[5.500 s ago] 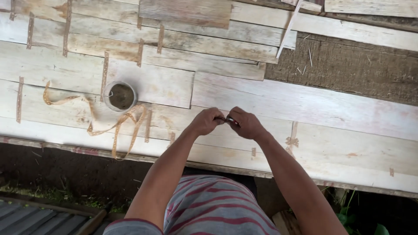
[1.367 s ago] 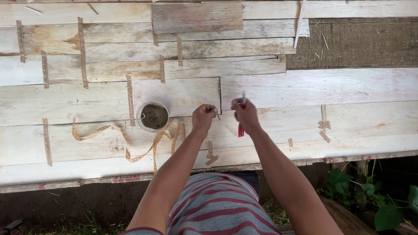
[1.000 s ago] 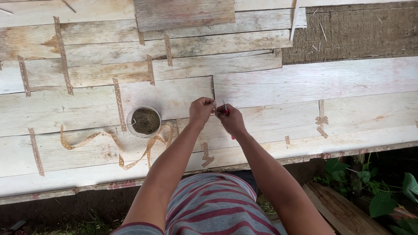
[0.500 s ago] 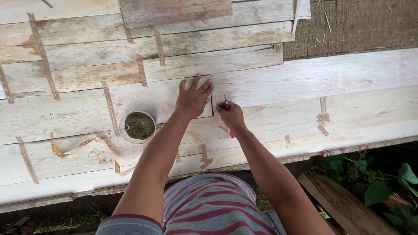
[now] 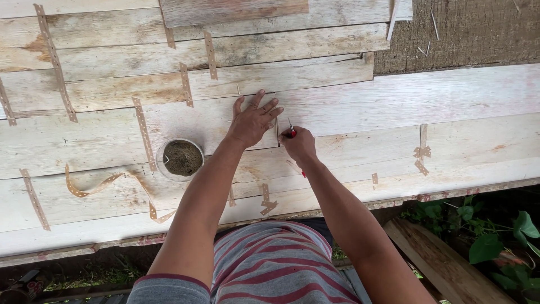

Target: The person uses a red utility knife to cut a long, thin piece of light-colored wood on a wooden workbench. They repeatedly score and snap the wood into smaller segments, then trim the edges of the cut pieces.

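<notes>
Near the middle of the frame the left hand lies flat with fingers spread on a pale wood sheet, gripping nothing. The right hand is clenched around a red-handled knife, its blade at the sheet's right edge. Many seams toward the upper left already carry tape strips; this edge looks untaped, and a loose tape ribbon lies lower left beside a small bowl.

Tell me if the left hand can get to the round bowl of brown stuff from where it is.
Probably yes: the left hand lies flat on the veneer sheet, and only bare wood separates it from the bowl.
</notes>
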